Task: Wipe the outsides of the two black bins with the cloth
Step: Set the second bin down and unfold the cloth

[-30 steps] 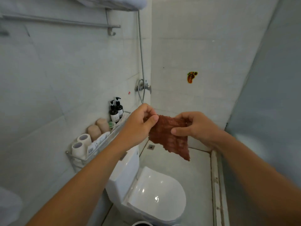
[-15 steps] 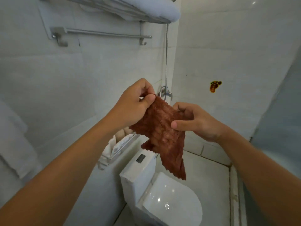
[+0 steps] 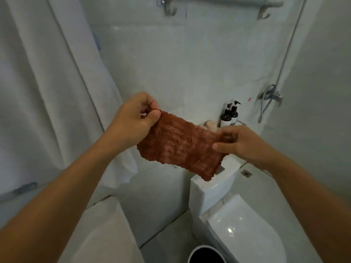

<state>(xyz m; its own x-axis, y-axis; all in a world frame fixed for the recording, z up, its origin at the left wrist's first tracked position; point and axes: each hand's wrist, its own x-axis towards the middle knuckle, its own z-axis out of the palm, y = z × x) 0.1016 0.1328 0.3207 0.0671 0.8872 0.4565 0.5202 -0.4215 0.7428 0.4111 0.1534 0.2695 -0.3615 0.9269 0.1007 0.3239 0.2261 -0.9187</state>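
Head view, bathroom interior, items listed by size. Tiled wall (image 3: 190, 59): pale, fills the far side. White towel (image 3: 43, 88): hangs at far left, reaching down past the left forearm. Toilet (image 3: 239, 230): white, lid closed, at near right, its cistern against the far wall. Towel rail (image 3: 218, 4): metal, two hooks, along the top edge. Shower hose (image 3: 286, 48): runs down the right side to a metal tap (image 3: 270, 94).

Cloth (image 3: 182, 145): reddish-brown, nubbly, held in the air at centre, stretched between both hands above the cistern, its lower right corner hanging lowest. Left hand (image 3: 133, 124): fingers curled, thumb and forefinger pinching the cloth's upper left corner. Right hand (image 3: 245, 143): thumb in front and fingers behind, gripping the cloth's right edge.

Black bin (image 3: 206, 255): round, pale rim, dark inside, only its top showing at the bottom edge, on the floor just left of the toilet bowl and well below the cloth; no second bin in sight. Pump bottles (image 3: 230, 115): two, dark, on a wall shelf behind the cloth. Floor drain (image 3: 246, 173): small, right of the cistern.
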